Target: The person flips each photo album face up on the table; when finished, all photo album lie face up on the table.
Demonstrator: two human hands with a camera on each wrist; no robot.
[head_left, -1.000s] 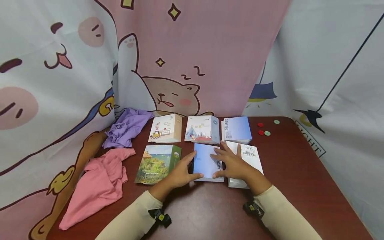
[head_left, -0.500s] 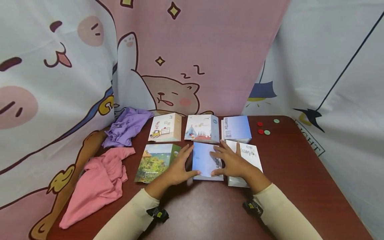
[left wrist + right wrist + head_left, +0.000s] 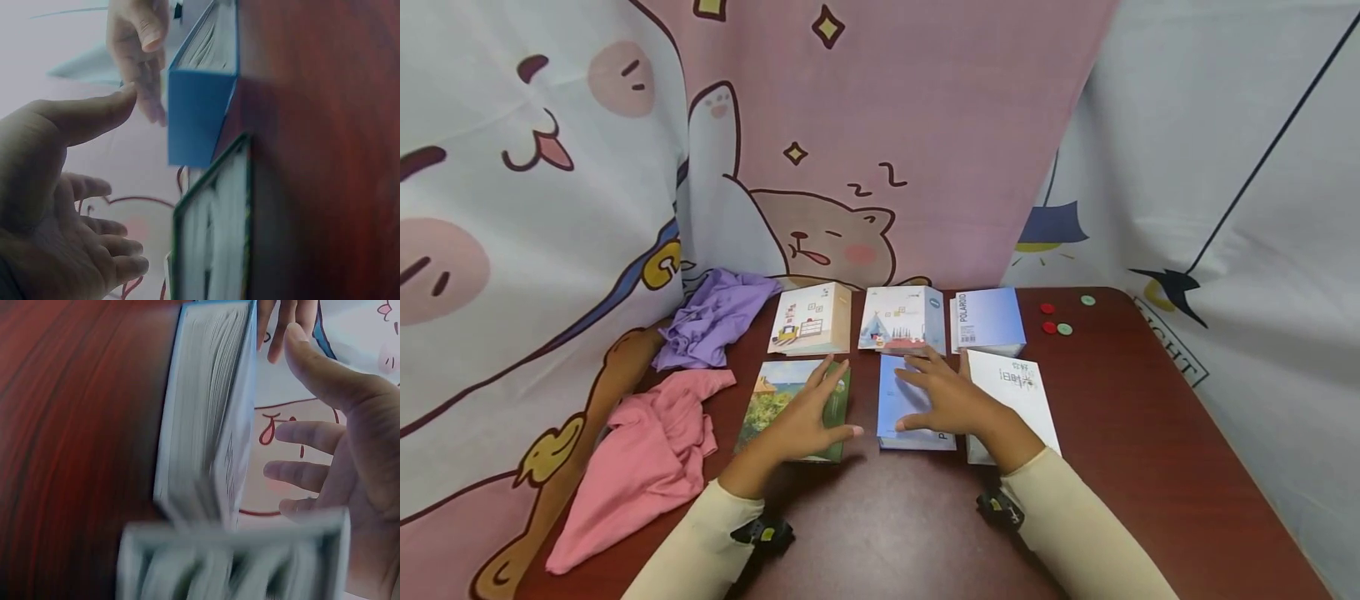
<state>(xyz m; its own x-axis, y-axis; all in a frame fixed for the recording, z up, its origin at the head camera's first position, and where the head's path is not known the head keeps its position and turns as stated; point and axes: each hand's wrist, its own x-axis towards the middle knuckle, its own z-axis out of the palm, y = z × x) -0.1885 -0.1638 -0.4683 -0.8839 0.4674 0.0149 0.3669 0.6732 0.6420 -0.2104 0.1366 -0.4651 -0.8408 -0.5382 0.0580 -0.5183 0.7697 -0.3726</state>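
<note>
The left hand [image 3: 801,425] had moved left, away from the blue album [image 3: 891,404], to above the landscape album [image 3: 763,412]; the right hand [image 3: 951,400] had shifted left over the blue album. Both hands had spread fingers and gripped nothing. The blue album lay mid-row among the 3 near albums, with the white album [image 3: 1017,400] just to its right. A low sweep of the right hand could have knocked the blue album askew, while a dipping left hand might have nudged the landscape album.
</note>
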